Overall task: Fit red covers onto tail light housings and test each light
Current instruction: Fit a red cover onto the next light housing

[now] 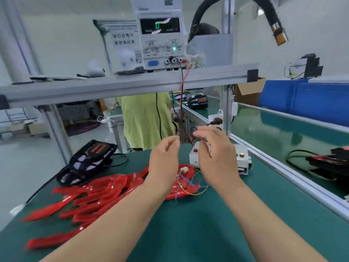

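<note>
Several loose red covers (90,197) lie in a pile at the left of the green mat (188,227). A black tail light housing (88,161) sits behind them at the table's left edge. Under my hands lies a red-covered light (187,193) with thin coloured wires and a white connector (184,169). My left hand (166,159) hovers above it, fingers loosely curled with nothing visible in them. My right hand (215,154) is raised beside it, fingers relaxed, in front of the white test box (194,156) with its red button.
A bench power supply (160,40) stands on the upper aluminium shelf, with red and black leads dropping to the test box. A person in a green shirt (145,120) stands behind the table. An aluminium rail (283,173) borders the right side; beyond it lies another black light (328,161).
</note>
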